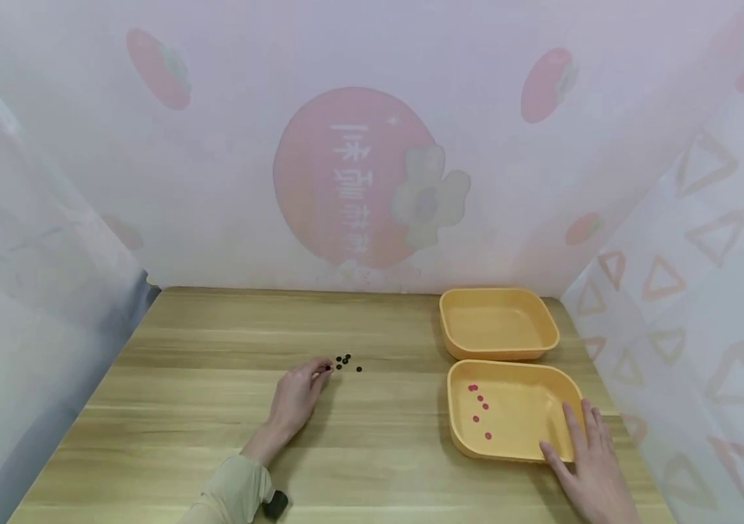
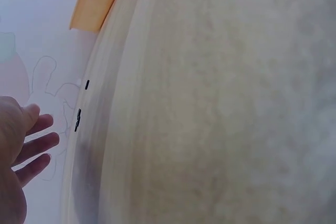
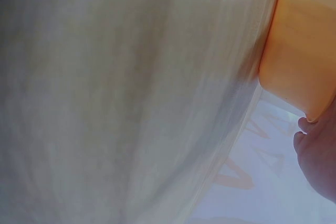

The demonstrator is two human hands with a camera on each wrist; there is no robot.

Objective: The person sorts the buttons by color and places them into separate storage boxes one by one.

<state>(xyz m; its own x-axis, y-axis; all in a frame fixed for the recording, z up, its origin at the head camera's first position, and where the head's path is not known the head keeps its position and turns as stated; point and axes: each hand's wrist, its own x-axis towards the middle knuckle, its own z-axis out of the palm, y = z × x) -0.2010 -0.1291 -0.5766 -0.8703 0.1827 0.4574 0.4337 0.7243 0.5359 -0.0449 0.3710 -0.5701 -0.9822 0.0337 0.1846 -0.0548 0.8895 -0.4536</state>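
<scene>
My left hand (image 1: pixel 295 397) is low over the table, with a small black disc (image 1: pixel 328 368) pinched between thumb and forefinger. In the left wrist view the same hand (image 2: pixel 21 150) shows its other fingers apart, and no disc can be made out in it. Several loose black discs (image 1: pixel 346 361) lie just beyond the fingertips, one a little to the right. At the right, my right hand (image 1: pixel 591 466) rests with spread fingers on the rim of the nearer yellow tray (image 1: pixel 523 366). Several small pink discs (image 1: pixel 480 398) lie along that tray's left side.
A second yellow tray (image 1: pixel 499 327) stands directly behind the nearer one. Both are near the right edge of the wooden table (image 1: pixel 215 349). A printed cloth (image 1: pixel 228 182) hangs behind the table and along its sides.
</scene>
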